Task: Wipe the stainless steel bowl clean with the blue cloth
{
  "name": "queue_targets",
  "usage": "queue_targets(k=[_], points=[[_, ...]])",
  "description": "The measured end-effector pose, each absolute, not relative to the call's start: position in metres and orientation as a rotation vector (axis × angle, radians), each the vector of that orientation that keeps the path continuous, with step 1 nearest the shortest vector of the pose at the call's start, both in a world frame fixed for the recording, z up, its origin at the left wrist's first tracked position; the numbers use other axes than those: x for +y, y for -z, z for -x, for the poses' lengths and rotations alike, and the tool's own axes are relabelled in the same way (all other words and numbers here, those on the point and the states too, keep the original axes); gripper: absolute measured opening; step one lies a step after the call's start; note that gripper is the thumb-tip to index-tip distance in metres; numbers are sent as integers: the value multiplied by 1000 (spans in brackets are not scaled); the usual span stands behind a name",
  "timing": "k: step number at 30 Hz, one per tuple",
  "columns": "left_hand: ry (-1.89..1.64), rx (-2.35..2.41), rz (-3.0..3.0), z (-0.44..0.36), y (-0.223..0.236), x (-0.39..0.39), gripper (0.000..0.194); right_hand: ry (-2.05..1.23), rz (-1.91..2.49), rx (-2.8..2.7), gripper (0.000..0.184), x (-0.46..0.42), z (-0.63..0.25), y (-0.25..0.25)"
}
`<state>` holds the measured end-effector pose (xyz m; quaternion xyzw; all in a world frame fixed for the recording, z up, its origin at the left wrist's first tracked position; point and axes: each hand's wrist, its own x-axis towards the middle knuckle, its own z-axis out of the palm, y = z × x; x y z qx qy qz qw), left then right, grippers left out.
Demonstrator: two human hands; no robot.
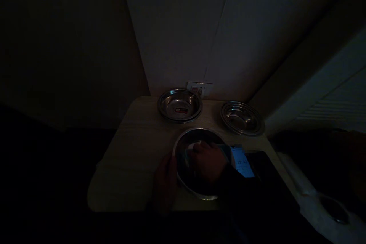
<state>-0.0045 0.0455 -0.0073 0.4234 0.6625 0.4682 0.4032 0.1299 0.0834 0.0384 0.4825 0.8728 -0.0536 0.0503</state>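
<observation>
The scene is very dark. A round metal basin sits near the front of the table. My left hand grips its left rim, fingers at the edge. Inside the basin, my right hand is pressed down with its fingers curled on a pale, thin cloth. Parts of the cloth show around the fingers, while the rest is hidden under the hand.
Behind the basin stand a stack of metal basins with a label inside and smaller nested metal bowls at right. A lit phone lies right of the basin, beside a dark flat object. A wall socket is behind the table.
</observation>
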Motion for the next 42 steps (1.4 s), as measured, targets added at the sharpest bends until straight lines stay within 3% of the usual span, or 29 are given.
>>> queue_targets(k=[10,20,23,28,32,36,42], points=[[-1227,1635,-1054,5,5,48,38,143,-1554,2633,24,87,-130,-37],[-1206,1651,-1006,9,5,47,38,475,-1575,2736,31,79,-121,-38],[-1213,1660,-989,9,4,47,40,563,-1388,2775,26,78,-120,-41],[-1206,1661,-1054,9,5,46,40,531,-1590,2758,27,77,-118,-42],[-1183,1713,-1057,10,6,47,40,579,-1435,2816,24,77,-116,-41],[-1183,1666,-1053,10,7,47,39,570,-1640,2769,27,76,-113,-42],[-1200,1690,-988,12,20,45,38,676,-1571,2862,29,78,-111,-39]])
